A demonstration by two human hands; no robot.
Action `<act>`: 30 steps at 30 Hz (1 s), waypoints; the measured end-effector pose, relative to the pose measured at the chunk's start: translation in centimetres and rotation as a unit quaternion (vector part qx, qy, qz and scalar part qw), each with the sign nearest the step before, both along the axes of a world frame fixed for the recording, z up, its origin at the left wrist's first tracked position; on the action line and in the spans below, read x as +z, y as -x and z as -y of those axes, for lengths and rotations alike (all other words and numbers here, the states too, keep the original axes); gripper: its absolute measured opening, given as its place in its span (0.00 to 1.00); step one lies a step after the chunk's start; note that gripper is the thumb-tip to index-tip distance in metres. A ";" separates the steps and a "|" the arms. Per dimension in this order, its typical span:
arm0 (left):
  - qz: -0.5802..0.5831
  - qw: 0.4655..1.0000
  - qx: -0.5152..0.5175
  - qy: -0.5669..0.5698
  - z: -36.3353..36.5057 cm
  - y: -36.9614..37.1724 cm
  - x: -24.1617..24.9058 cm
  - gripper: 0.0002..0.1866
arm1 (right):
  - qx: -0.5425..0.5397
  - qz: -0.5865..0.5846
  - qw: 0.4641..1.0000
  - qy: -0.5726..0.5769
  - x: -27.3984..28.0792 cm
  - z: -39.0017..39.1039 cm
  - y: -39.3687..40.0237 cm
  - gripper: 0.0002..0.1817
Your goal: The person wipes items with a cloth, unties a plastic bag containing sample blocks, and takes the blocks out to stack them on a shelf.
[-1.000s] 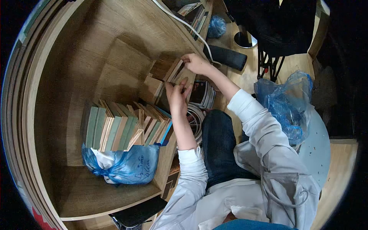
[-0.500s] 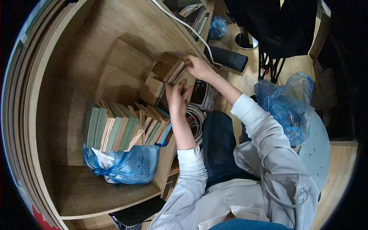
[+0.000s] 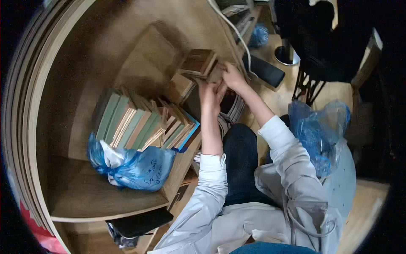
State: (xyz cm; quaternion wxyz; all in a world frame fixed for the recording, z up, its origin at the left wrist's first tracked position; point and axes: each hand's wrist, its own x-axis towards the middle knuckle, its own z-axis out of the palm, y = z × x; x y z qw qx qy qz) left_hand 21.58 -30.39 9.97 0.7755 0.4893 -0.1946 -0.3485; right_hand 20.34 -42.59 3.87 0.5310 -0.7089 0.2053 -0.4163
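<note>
Inside the wooden shelf unit (image 3: 101, 203), a short stack of brown wooden blocks (image 3: 198, 62) sits between my hands at its right side. My left hand (image 3: 208, 95) has its fingers round the lower edge of the stack, blurred by motion. At the right end of the stack, my right hand (image 3: 231, 76) grips its edge with bent fingers. A lighter wooden block (image 3: 180, 87) lies just left of my left hand. Further left stands a row of green and tan boards (image 3: 131, 122), leaning side by side.
A blue plastic bag with writing (image 3: 146, 169) rests against the row of boards. A white cable (image 3: 237, 31) and a dark cylinder (image 3: 265, 71) lie beyond my right hand. Another blue bag (image 3: 319, 135) is on the round stool (image 3: 341, 182) at right.
The view has shifted. The brown blocks are lifted and turned a little, clear of the lighter block, and my left hand has closed in under them, nearer to my right hand.
</note>
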 end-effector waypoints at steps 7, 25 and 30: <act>0.068 0.994 0.072 -0.040 -0.9 1.5 2.3 0.31 | 0.030 0.002 0.998 0.056 3.9 -0.2 2.7 0.17; 0.510 0.748 0.382 -0.183 -21.9 3.3 16.9 0.31 | 0.360 0.095 0.869 0.327 25.8 -14.2 2.0 0.24; 0.526 0.723 0.409 -0.180 -21.3 3.3 16.1 0.31 | 0.397 0.068 0.881 0.247 25.4 -13.4 3.2 0.23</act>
